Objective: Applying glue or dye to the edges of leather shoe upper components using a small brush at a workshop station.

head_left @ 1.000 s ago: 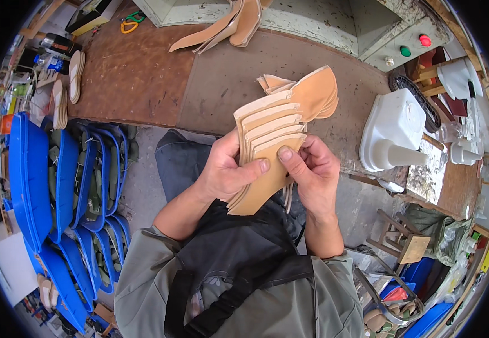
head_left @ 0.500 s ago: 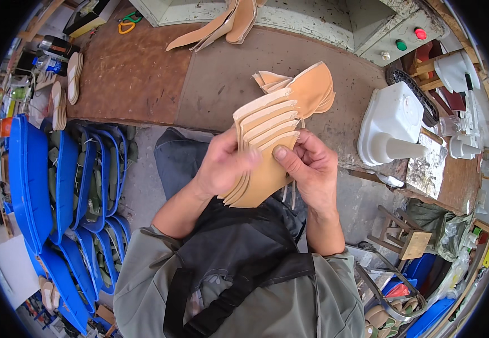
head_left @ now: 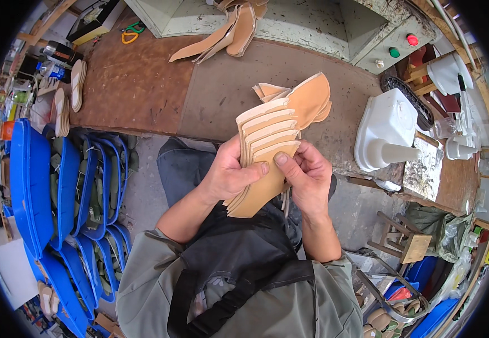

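Along the left edge, blue bins (head_left: 27,186) stand in nested-looking rows, green pieces inside several. Above them, a bottle (head_left: 53,71) wears a blue label, its print too small to read. Cream soles (head_left: 77,84) rest at the left end of the table (head_left: 132,84), whose top is reddish brown on this side and duller, speckled and worn farther right. Scissors (head_left: 130,35) with orange and green handles lie toward its back. Grey floor (head_left: 143,186) shows below the near edge. Farther right, tan parts (head_left: 233,36) lean out from a scuffed grey cabinet (head_left: 312,25).

Before the body, the left hand (head_left: 230,172) pinches the left side of a fanned tan stack (head_left: 272,160), thumb in front, fingers behind. The stack is held up over the table's near edge. The right hand (head_left: 309,172) grips its right side, thumb flat on the front, fingers curled.

Rightward, red and green buttons (head_left: 412,39) dot the cabinet. A white tub (head_left: 391,118) sits on the table, and a wooden stool (head_left: 416,248) stands below.
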Tool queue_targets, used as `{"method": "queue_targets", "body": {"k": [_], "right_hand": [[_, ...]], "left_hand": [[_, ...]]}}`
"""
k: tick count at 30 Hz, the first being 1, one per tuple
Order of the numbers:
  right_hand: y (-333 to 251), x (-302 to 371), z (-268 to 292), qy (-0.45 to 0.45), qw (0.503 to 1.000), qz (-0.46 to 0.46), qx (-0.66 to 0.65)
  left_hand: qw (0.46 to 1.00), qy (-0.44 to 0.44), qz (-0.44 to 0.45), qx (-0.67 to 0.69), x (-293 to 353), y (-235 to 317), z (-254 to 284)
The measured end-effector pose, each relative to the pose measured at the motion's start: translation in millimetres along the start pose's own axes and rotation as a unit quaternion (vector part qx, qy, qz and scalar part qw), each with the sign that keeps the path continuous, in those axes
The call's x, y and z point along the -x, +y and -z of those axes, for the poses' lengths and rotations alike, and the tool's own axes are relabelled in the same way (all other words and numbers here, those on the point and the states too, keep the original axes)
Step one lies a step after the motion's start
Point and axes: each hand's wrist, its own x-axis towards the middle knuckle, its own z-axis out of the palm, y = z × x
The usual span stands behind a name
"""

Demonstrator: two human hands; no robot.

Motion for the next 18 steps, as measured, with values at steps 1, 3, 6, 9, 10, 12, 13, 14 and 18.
{"method": "queue_targets", "body": {"k": [1,3,6,9,10,12,13,14,18], "right_hand": [[0.0,1.0,-0.9,0.0,1.0,0.002,0.001],[-0.2,2.7,-2.9,0.021,0.999,0.023,-0.028],[1.3,3.5,-3.2,0.012,0.998,0.033,-0.048],[2.3,3.8,-3.1,0.013,0.998,0.03,-0.052],[1.5,3.9,-3.5,0.013,0.998,0.03,-0.052],[-0.4,4.3,-4.5,0.014,0.998,0.026,-0.049],[-0.8,4.3,-3.4,0.014,0.998,0.026,-0.048],[-1.2,4.2,-1.9,0.007,0.999,0.016,-0.039],[-5.6,4.9,-2.8,0.006,1.0,0.004,-0.029]], "left_hand": [[1.0,0.003,0.001,0.004,-0.8,-0.2,-1.1],[1.0,0.002,0.003,0.016,-1.3,0.9,-3.0],[0.999,0.002,0.013,0.03,1.3,0.8,-2.2],[1.0,-0.004,0.01,0.013,4.1,-0.5,-0.2],[1.0,-0.012,0.001,-0.004,4.2,-0.7,0.0],[0.999,-0.019,0.007,0.033,4.9,3.2,1.5],[0.997,-0.027,0.014,0.071,4.8,4.8,1.6],[0.997,-0.027,0.013,0.072,4.5,5.2,1.1],[0.99,0.0,0.046,0.131,3.8,6.2,-2.2]]}}
